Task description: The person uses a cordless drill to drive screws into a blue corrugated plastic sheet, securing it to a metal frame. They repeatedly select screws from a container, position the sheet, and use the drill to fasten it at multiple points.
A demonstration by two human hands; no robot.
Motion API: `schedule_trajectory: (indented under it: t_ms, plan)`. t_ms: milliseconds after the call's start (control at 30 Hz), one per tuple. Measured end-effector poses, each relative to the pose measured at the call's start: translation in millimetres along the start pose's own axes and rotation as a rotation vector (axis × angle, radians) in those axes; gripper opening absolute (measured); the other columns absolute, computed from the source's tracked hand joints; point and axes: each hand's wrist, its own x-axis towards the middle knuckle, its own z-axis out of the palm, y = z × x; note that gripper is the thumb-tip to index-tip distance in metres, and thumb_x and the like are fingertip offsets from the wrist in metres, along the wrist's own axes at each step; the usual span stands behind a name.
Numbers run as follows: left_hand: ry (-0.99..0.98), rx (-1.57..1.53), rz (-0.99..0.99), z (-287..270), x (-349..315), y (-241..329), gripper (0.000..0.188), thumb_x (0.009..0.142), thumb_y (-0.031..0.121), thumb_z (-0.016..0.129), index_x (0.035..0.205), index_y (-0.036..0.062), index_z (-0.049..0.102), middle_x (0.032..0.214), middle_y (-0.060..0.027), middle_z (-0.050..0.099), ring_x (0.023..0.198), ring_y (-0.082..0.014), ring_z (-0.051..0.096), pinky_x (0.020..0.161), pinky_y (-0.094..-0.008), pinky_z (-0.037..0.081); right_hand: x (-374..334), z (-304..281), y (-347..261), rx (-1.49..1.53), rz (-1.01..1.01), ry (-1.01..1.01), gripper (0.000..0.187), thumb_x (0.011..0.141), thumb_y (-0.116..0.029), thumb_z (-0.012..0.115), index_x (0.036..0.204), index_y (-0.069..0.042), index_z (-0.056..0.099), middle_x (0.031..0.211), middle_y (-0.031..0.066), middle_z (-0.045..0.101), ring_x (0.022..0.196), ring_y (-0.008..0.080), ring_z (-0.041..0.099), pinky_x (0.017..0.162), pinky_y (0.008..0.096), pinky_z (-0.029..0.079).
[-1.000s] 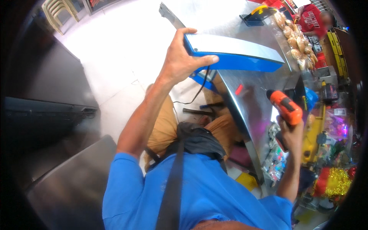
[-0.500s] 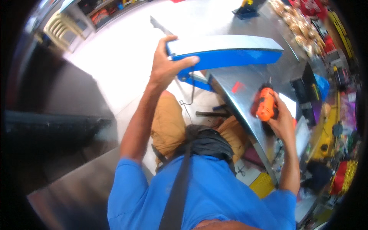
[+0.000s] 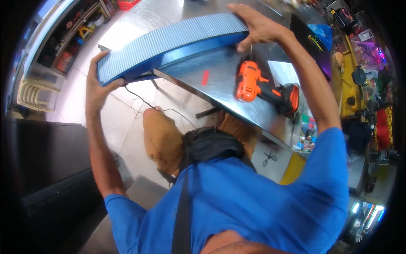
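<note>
here, below the right hand (image 3: 265, 28): one metal table (image 3: 224, 63), one drill (image 3: 248, 84); below the left hand (image 3: 97, 89), tiled floor (image 3: 116, 122); both pinch one ribbed piece (image 3: 173, 41).

No lettering can be read, though the white sheet (image 3: 282, 71) on the metal table (image 3: 224, 74) may carry faint print.

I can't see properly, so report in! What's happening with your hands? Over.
Left hand, right hand gripping opposite ends of curved blue piece. Ribbed silver side showing. Orange drill and small red strip on metal table.
</note>
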Motion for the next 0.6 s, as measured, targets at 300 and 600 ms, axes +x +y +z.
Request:
schedule_trajectory:
  t_ms: [300, 600]
  plan:
    - [-0.149, 0.37, 0.172, -48.7, 11.6, -7.8, 0.093, 0.071, 0.065, 0.078, 0.143, 0.0107, 0.052, 0.151, -0.0258, 0.042, 0.141, -0.0464, 0.038, 0.111, -0.0657, 0.035, 22.3, 34.7, 0.4, -0.22, -0.215, 0.233, 0.057, 0.084, -0.025, 0.076, 0.131, 0.001, 0.056, 0.117, 0.0184, 0.064, 0.112, 0.0281, 0.061, 0.103, 0.0372, 0.046]
    - [-0.106, 0.926, 0.425, 122.8, 61.8, 71.2, 0.076, 0.077, 0.056, 0.079, 0.138, 0.0144, 0.058, 0.136, -0.0117, 0.061, 0.127, -0.0342, 0.056, 0.104, -0.053, 0.045, 21.0, 28.6, 1.9, 0.099, 0.007, -0.013, 0.103, 0.06, -0.02, 0.091, 0.148, -0.008, 0.039, 0.136, 0.0185, 0.053, 0.131, 0.04, 0.047, 0.112, 0.0447, 0.038]
